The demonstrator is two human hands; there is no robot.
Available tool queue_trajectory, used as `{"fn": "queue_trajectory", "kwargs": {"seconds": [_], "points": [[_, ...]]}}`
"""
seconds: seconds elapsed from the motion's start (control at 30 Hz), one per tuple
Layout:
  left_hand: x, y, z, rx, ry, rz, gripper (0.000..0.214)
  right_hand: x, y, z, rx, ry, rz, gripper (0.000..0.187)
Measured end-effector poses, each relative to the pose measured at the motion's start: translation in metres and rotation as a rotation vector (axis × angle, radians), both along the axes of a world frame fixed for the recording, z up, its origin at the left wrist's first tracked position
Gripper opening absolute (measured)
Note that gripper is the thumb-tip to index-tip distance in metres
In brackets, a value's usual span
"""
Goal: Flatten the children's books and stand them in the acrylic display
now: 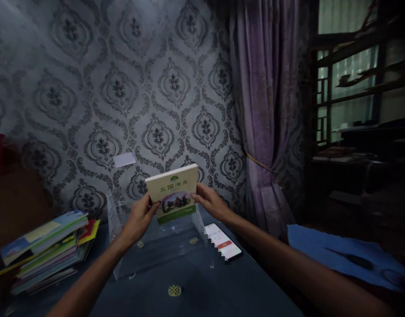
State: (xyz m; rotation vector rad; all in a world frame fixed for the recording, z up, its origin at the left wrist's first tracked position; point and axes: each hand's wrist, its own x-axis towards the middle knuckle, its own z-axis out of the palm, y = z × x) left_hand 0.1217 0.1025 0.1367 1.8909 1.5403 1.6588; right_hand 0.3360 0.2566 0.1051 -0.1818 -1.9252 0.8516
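Observation:
I hold a cream and green book (173, 190) upright with both hands, its cover toward me, over a clear plastic holder (156, 246) standing on the dark table (189, 290). My left hand (140, 216) grips the book's left edge. My right hand (211, 201) grips its right edge. The book's bottom edge sits inside the top of the clear holder.
A stack of colourful books (46, 251) lies at the left of the table. A lit phone (223, 241) rests right of the holder. Blue cloth (341, 255) lies at the right. Patterned wall and a purple curtain (265, 123) stand behind.

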Motion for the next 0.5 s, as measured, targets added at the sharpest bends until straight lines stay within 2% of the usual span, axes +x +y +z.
{"fn": "queue_trajectory", "kwargs": {"seconds": [0.17, 0.27, 0.37, 0.5], "points": [[-0.010, 0.015, 0.059, 0.208, 0.280, 0.088, 0.026, -0.013, 0.019, 0.064, 0.156, 0.081, -0.076, 0.029], [-0.016, 0.028, 0.088, 0.290, 0.363, 0.125, 0.029, -0.025, 0.030, 0.096, 0.229, 0.144, -0.113, 0.029], [-0.022, 0.040, 0.102, 0.325, 0.395, 0.147, 0.029, -0.037, 0.040, 0.113, 0.249, 0.173, -0.131, 0.029], [-0.030, 0.051, 0.101, 0.313, 0.405, 0.151, 0.031, -0.048, 0.052, 0.115, 0.226, 0.172, -0.136, 0.027]]}}
